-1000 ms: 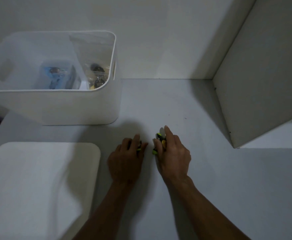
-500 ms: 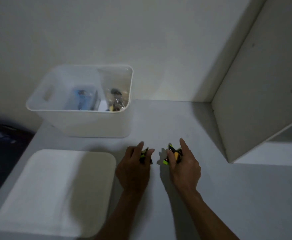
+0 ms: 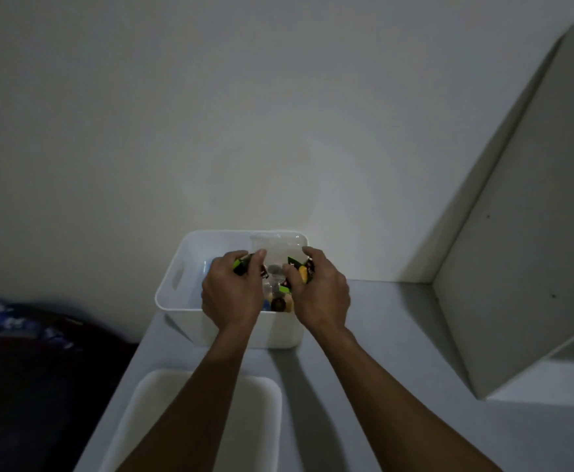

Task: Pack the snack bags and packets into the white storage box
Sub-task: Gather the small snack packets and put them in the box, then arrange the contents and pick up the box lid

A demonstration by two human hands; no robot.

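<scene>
The white storage box stands at the back of the grey table, against the wall. Both my hands are over its open top. My left hand is closed on a small black and green snack packet. My right hand grips a black, green and yellow snack packet. Between my hands, inside the box, I see a clear bag leaning on the far wall and dark snack pieces low down. Most of the box's contents are hidden by my hands.
A flat white lid lies on the table near the front, under my left forearm. A tall white panel leans at the right. Dark cloth with a blue pattern lies left of the table edge.
My hands lifted the two packets off the table and carried them back over the box. The view tilted upward, so the box now sits in the middle.
</scene>
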